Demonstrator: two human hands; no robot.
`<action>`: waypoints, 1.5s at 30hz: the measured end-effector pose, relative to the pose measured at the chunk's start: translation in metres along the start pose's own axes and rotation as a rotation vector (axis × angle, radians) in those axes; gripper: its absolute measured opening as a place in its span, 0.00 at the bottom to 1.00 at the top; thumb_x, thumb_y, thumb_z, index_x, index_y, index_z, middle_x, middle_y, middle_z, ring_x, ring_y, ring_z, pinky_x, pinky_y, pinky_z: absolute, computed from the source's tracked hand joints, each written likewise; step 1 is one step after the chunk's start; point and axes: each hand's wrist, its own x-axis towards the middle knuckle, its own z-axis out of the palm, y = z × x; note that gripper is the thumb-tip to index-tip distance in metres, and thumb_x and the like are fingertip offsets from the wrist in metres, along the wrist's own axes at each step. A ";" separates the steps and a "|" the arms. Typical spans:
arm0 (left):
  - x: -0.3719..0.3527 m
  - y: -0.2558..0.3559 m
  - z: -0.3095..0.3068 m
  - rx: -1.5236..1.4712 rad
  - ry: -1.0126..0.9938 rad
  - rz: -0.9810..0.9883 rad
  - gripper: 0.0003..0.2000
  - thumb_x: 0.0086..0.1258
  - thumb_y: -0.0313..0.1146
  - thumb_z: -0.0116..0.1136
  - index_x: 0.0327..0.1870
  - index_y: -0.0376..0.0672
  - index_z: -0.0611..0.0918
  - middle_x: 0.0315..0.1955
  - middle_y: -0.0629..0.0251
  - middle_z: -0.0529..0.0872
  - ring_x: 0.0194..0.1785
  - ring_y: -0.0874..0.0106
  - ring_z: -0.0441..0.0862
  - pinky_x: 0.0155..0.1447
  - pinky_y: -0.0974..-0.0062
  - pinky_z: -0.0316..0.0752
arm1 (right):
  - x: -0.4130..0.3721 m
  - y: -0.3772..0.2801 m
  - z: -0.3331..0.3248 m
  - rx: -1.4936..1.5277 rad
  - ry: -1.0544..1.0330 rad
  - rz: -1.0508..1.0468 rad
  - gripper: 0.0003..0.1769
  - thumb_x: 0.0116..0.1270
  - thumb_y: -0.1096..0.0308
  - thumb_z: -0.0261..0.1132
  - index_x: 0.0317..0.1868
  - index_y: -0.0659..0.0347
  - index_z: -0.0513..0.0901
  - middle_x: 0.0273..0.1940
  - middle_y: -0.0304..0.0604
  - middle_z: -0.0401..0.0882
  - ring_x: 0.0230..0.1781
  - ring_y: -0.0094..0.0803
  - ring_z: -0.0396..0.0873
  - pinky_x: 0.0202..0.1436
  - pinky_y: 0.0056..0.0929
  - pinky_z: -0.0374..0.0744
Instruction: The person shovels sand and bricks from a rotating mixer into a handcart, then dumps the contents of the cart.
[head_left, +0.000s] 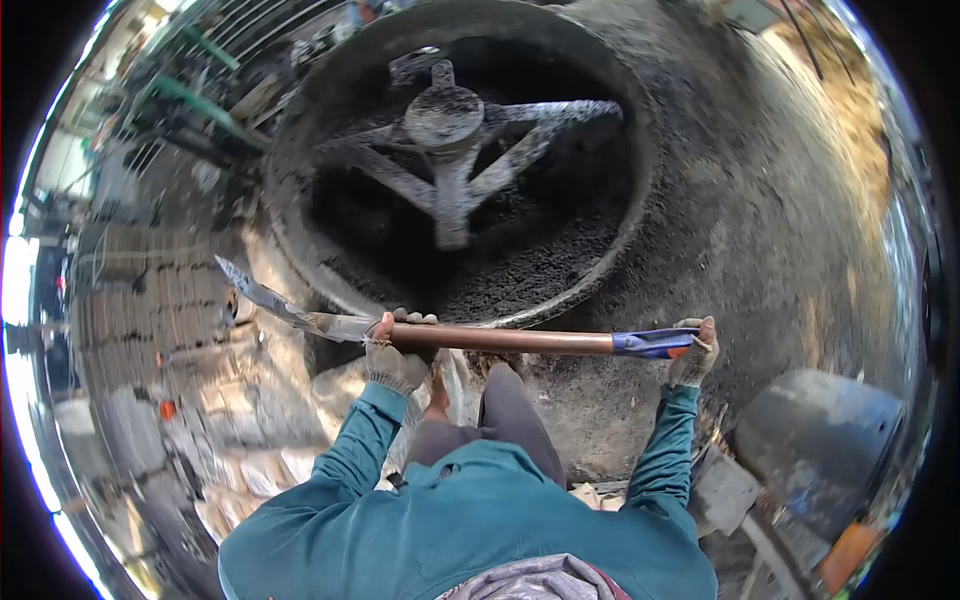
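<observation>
A shovel lies level across the front of my body, its brown shaft (510,340) running left to right. My left hand (392,350), in a worn glove with bare fingertips, is closed around the shaft close to the metal blade (275,303), which points up and left. At the other end my right hand (697,350), also gloved, grips the blue and orange handle (650,343). Just beyond the shovel stands a big round mixing pan (290,235) with dark, crumbly material (540,265) inside. Mixer arms (450,180) spread from its round hub.
Dark powdery ground (740,200) stretches to the right of the pan. A bluish metal sheet or drum (820,440) stands at lower right. Stacked boards or slabs (140,300) are at left, near a green metal frame (205,105). Pale sacks (265,470) lie at lower left.
</observation>
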 end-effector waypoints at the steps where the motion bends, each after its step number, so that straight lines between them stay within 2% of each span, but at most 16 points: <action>1: 0.011 -0.003 0.011 0.042 -0.044 -0.034 0.13 0.62 0.42 0.70 0.39 0.47 0.81 0.37 0.62 0.85 0.47 0.56 0.84 0.64 0.49 0.78 | 0.001 0.002 -0.004 -0.011 0.031 -0.016 0.34 0.74 0.36 0.59 0.33 0.63 0.82 0.27 0.43 0.81 0.24 0.29 0.78 0.29 0.28 0.75; 5: 0.054 -0.019 0.011 0.124 -0.220 -0.189 0.13 0.61 0.38 0.73 0.42 0.46 0.85 0.41 0.61 0.88 0.54 0.54 0.84 0.70 0.48 0.75 | -0.004 0.006 -0.030 -0.025 0.090 -0.038 0.32 0.75 0.37 0.58 0.39 0.64 0.82 0.27 0.42 0.81 0.22 0.26 0.76 0.26 0.24 0.72; 10: 0.088 0.006 -0.034 0.117 -0.374 -0.306 0.15 0.60 0.38 0.74 0.46 0.47 0.85 0.45 0.61 0.88 0.58 0.53 0.83 0.71 0.42 0.74 | -0.057 0.001 0.000 -0.038 0.229 -0.094 0.32 0.75 0.38 0.59 0.40 0.64 0.82 0.29 0.42 0.81 0.23 0.25 0.76 0.28 0.24 0.72; 12: 0.099 0.015 -0.068 0.107 -0.405 -0.326 0.15 0.61 0.37 0.74 0.48 0.47 0.85 0.46 0.60 0.87 0.61 0.52 0.82 0.71 0.40 0.72 | -0.078 0.017 -0.005 -0.009 0.199 -0.125 0.31 0.75 0.39 0.60 0.41 0.64 0.82 0.30 0.41 0.80 0.24 0.25 0.76 0.29 0.24 0.72; 17: 0.062 0.073 -0.132 0.116 -0.359 -0.267 0.15 0.63 0.37 0.70 0.49 0.45 0.83 0.46 0.56 0.87 0.58 0.51 0.83 0.71 0.41 0.71 | -0.162 0.056 0.007 0.031 0.114 -0.002 0.29 0.75 0.40 0.62 0.43 0.64 0.82 0.30 0.39 0.79 0.27 0.25 0.76 0.31 0.25 0.73; 19: 0.049 0.098 -0.156 0.105 -0.277 -0.235 0.14 0.64 0.37 0.68 0.47 0.45 0.82 0.43 0.58 0.86 0.56 0.52 0.83 0.71 0.43 0.72 | -0.198 0.062 0.020 -0.115 0.074 -0.012 0.29 0.76 0.40 0.60 0.45 0.64 0.83 0.33 0.40 0.80 0.28 0.26 0.77 0.32 0.25 0.74; 22: 0.036 0.124 -0.159 0.107 -0.162 -0.233 0.13 0.63 0.37 0.68 0.44 0.45 0.81 0.41 0.60 0.85 0.53 0.53 0.83 0.69 0.44 0.74 | -0.220 0.084 0.023 0.012 -0.099 0.100 0.30 0.68 0.45 0.71 0.56 0.63 0.80 0.41 0.41 0.81 0.38 0.29 0.80 0.43 0.27 0.79; 24: 0.045 0.127 -0.170 0.081 -0.154 -0.152 0.12 0.62 0.38 0.68 0.43 0.46 0.80 0.39 0.61 0.85 0.51 0.55 0.83 0.68 0.46 0.75 | -0.225 0.080 0.030 0.080 -0.199 0.110 0.38 0.57 0.56 0.81 0.63 0.62 0.75 0.48 0.42 0.81 0.49 0.31 0.80 0.56 0.29 0.79; 27: 0.028 0.126 -0.138 0.094 -0.175 -0.099 0.11 0.62 0.38 0.69 0.40 0.47 0.79 0.36 0.63 0.83 0.47 0.58 0.83 0.68 0.49 0.75 | -0.213 0.056 0.038 0.051 -0.330 -0.008 0.36 0.56 0.58 0.81 0.63 0.60 0.76 0.50 0.39 0.81 0.46 0.28 0.81 0.48 0.26 0.81; 29: 0.020 0.121 -0.115 0.089 -0.193 -0.130 0.11 0.62 0.37 0.68 0.40 0.46 0.80 0.36 0.63 0.83 0.47 0.59 0.82 0.68 0.49 0.75 | -0.182 0.056 0.025 0.052 -0.338 0.055 0.35 0.54 0.59 0.82 0.60 0.60 0.78 0.45 0.35 0.81 0.40 0.23 0.80 0.43 0.22 0.80; 31: 0.017 0.113 -0.105 0.061 -0.173 -0.156 0.12 0.61 0.37 0.69 0.41 0.46 0.80 0.38 0.61 0.83 0.50 0.58 0.82 0.69 0.48 0.74 | -0.155 0.042 0.029 -0.071 -0.289 -0.055 0.32 0.57 0.54 0.81 0.57 0.60 0.79 0.41 0.35 0.82 0.36 0.23 0.81 0.38 0.21 0.80; 33: 0.015 0.108 -0.094 0.029 -0.212 -0.177 0.13 0.61 0.37 0.69 0.42 0.45 0.80 0.39 0.60 0.83 0.52 0.57 0.82 0.70 0.48 0.73 | -0.131 0.033 0.037 -0.210 -0.191 -0.157 0.25 0.64 0.56 0.77 0.55 0.61 0.81 0.37 0.36 0.83 0.30 0.22 0.80 0.33 0.20 0.78; 34: 0.019 0.109 -0.096 0.064 -0.232 -0.171 0.14 0.61 0.39 0.69 0.43 0.44 0.81 0.40 0.60 0.84 0.56 0.55 0.81 0.71 0.46 0.73 | -0.125 0.029 0.041 -0.183 -0.178 -0.170 0.23 0.64 0.59 0.75 0.54 0.61 0.81 0.36 0.37 0.83 0.30 0.22 0.80 0.32 0.20 0.78; 38: 0.043 0.119 -0.112 0.031 -0.292 -0.218 0.16 0.61 0.41 0.71 0.45 0.44 0.83 0.44 0.58 0.85 0.58 0.52 0.81 0.72 0.41 0.71 | -0.140 -0.006 0.085 -0.147 -0.094 -0.184 0.17 0.68 0.66 0.71 0.54 0.62 0.81 0.36 0.38 0.84 0.29 0.23 0.80 0.32 0.20 0.78; 41: 0.059 0.143 -0.122 -0.025 -0.281 -0.256 0.15 0.61 0.39 0.71 0.45 0.44 0.83 0.45 0.57 0.86 0.58 0.52 0.81 0.72 0.40 0.71 | -0.154 0.011 0.085 -0.094 -0.052 -0.176 0.14 0.68 0.78 0.67 0.53 0.63 0.81 0.40 0.42 0.85 0.36 0.25 0.83 0.36 0.20 0.80; 45: 0.056 0.181 -0.116 -0.058 -0.377 -0.352 0.11 0.65 0.36 0.68 0.46 0.46 0.84 0.44 0.57 0.87 0.59 0.50 0.82 0.72 0.40 0.71 | -0.204 -0.013 0.097 -0.029 0.040 -0.270 0.15 0.66 0.78 0.70 0.53 0.64 0.81 0.41 0.44 0.85 0.35 0.27 0.85 0.35 0.23 0.82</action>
